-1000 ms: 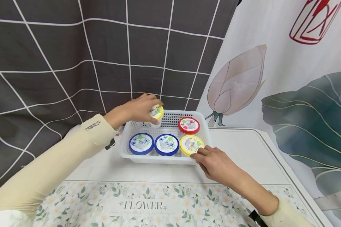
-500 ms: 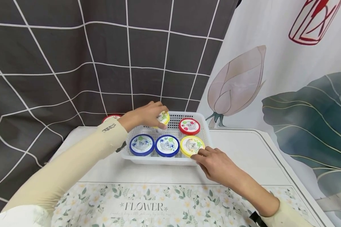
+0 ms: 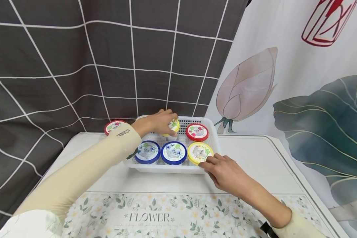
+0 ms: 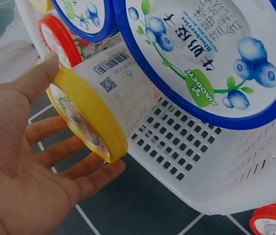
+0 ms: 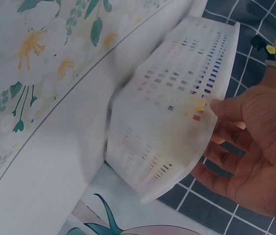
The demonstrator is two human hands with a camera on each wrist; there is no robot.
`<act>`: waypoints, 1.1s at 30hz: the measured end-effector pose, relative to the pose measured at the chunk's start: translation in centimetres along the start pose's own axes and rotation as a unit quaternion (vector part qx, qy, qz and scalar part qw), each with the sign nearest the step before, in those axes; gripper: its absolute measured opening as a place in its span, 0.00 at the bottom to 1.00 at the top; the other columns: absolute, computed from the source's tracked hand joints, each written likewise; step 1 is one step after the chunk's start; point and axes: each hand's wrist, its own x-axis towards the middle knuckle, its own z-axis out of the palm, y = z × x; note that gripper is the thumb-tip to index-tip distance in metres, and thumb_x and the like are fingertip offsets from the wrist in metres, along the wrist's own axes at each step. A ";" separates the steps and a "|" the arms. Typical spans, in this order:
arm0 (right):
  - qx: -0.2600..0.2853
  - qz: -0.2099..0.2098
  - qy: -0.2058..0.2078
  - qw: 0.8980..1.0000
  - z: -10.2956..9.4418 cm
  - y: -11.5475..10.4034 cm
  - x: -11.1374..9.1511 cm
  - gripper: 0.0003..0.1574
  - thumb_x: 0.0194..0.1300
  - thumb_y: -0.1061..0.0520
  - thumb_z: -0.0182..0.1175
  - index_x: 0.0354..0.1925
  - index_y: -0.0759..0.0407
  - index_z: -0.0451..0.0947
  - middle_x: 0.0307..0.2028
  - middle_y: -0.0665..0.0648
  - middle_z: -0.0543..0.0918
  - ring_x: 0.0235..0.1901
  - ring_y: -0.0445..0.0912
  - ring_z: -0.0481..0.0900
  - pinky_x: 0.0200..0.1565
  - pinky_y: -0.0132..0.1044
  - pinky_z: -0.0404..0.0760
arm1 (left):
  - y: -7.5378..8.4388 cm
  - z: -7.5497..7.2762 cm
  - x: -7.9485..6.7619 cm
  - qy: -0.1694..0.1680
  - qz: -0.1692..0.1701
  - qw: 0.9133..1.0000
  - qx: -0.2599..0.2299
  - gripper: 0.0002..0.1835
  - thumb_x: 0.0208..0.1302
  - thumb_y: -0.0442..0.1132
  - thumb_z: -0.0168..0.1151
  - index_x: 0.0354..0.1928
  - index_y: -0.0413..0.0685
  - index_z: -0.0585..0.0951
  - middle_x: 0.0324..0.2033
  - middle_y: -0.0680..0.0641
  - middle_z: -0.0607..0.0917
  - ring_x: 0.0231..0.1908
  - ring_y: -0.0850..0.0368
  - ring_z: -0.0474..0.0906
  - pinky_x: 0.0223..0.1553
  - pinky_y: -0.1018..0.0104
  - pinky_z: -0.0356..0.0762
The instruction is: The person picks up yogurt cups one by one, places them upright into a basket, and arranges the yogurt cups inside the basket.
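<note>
In the head view my left hand (image 3: 162, 122) grips a yellow-lidded tub (image 3: 174, 125) from above, in the back row of a white perforated plastic basket (image 3: 169, 169). The left wrist view shows thumb and fingers round its yellow lid (image 4: 96, 117), with the clear tub body tilted in that view. My right hand (image 3: 227, 172) holds the basket's front right corner, thumb outside the rim. Its fingertips lie by a second yellow-lidded tub (image 3: 200, 152). Two blue-lidded tubs (image 3: 174, 152) stand in the front row, and a red-lidded tub (image 3: 197, 132) sits at back right.
Another red-lidded tub (image 3: 113, 126) stands outside the basket, on its left, partly behind my left sleeve. A flower-print mat (image 3: 148, 215) covers the front of the white table (image 3: 250, 152). A dark checked curtain (image 3: 107, 79) hangs close behind the basket.
My left hand has carried the yellow-lidded tub rightward and down into the back row. The red-lidded tub outside has come into view from behind the arm. My right hand stays put.
</note>
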 end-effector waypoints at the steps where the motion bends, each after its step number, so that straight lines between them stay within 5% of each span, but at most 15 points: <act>1: -0.001 0.000 -0.001 1.000 0.0 0.0 0.1 0.18 0.71 0.63 0.75 0.57 0.50 0.90 0.46 0.51 0.92 0.46 0.49 0.89 0.42 0.46 0.89 | 0.0 0.0 0.0 -0.003 0.000 1.000 -0.001 0.47 0.73 0.59 0.75 0.87 0.51 0.68 0.82 0.40 0.70 0.82 0.37 0.66 0.82 0.36 0.73; 10: 0.002 0.000 0.000 1.000 0.2 0.1 -0.1 0.19 0.70 0.64 0.75 0.56 0.51 0.90 0.45 0.51 0.92 0.44 0.48 0.87 0.42 0.47 0.90 | 0.1 1.0 1.5 -0.037 0.003 0.999 0.009 0.50 0.76 0.61 0.72 0.87 0.43 0.61 0.84 0.36 0.67 0.86 0.31 0.61 0.87 0.38 0.66; 16: -0.004 -0.006 0.009 1.000 0.3 0.1 -0.1 0.19 0.69 0.64 0.75 0.56 0.51 0.90 0.45 0.51 0.92 0.43 0.48 0.86 0.41 0.45 0.89 | -3.2 4.5 6.7 -0.023 0.028 0.998 0.059 0.41 0.70 0.70 0.74 0.71 0.47 0.79 0.66 0.43 0.80 0.67 0.41 0.78 0.71 0.41 0.81; 19: -0.004 -0.005 0.009 1.000 0.3 0.1 0.0 0.19 0.69 0.64 0.75 0.56 0.51 0.90 0.45 0.51 0.92 0.42 0.48 0.86 0.41 0.45 0.89 | -4.3 5.6 8.3 -0.022 0.024 0.998 0.062 0.43 0.68 0.73 0.74 0.71 0.51 0.80 0.68 0.45 0.79 0.70 0.41 0.77 0.73 0.42 0.81; 26: -0.001 -0.002 0.004 1.000 0.3 0.1 0.0 0.19 0.70 0.64 0.75 0.57 0.51 0.90 0.47 0.51 0.92 0.43 0.48 0.86 0.42 0.46 0.90 | -2.5 4.6 6.4 -0.036 0.024 0.998 0.042 0.39 0.71 0.69 0.73 0.71 0.49 0.81 0.73 0.41 0.79 0.77 0.37 0.75 0.83 0.35 0.70; 33: -0.008 -0.004 0.011 1.000 0.4 0.1 -0.1 0.19 0.70 0.64 0.75 0.56 0.51 0.90 0.46 0.51 0.92 0.43 0.48 0.86 0.41 0.45 0.89 | -3.6 6.2 8.5 -0.041 0.025 0.998 0.039 0.45 0.69 0.73 0.72 0.75 0.50 0.80 0.81 0.38 0.74 0.83 0.32 0.67 0.84 0.31 0.67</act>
